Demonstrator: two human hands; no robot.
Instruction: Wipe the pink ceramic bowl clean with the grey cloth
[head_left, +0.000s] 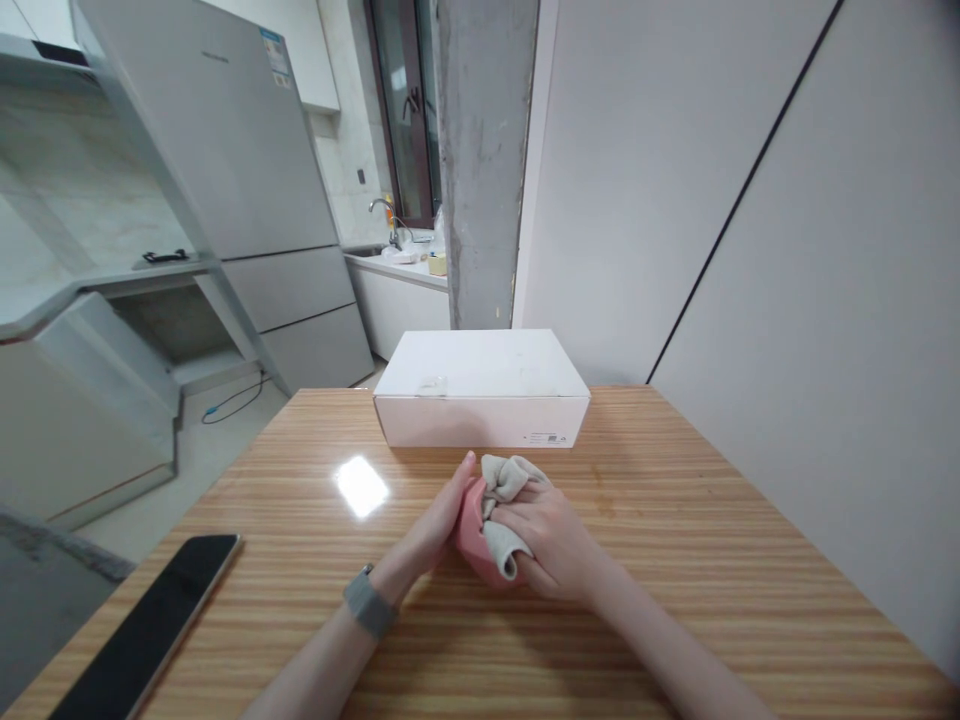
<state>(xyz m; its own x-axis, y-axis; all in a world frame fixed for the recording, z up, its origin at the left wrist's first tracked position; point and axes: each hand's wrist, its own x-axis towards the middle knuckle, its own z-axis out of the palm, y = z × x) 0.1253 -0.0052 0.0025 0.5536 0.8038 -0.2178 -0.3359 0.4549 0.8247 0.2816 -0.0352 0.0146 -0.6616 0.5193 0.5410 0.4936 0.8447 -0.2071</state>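
A pink bowl-like container [472, 530] sits on the wooden table in front of me, its inside mostly covered. My left hand [442, 515] lies along its left side and holds it, with the thumb and fingers pointing away from me. A light grey cloth [504, 478] is bunched over the opening, one rolled edge hanging over the near side. My right hand [551, 540] grips this cloth and presses it into the container; some of its fingertips are hidden in the folds. On my left wrist is a grey band [370, 603].
A white box [480, 420] stands just beyond the container on the table [720, 570]. At the left edge lies a black phone [150, 630]. A refrigerator [217, 140] and a sink counter [405, 290] are behind; a white wall panel [750, 300] borders the right.
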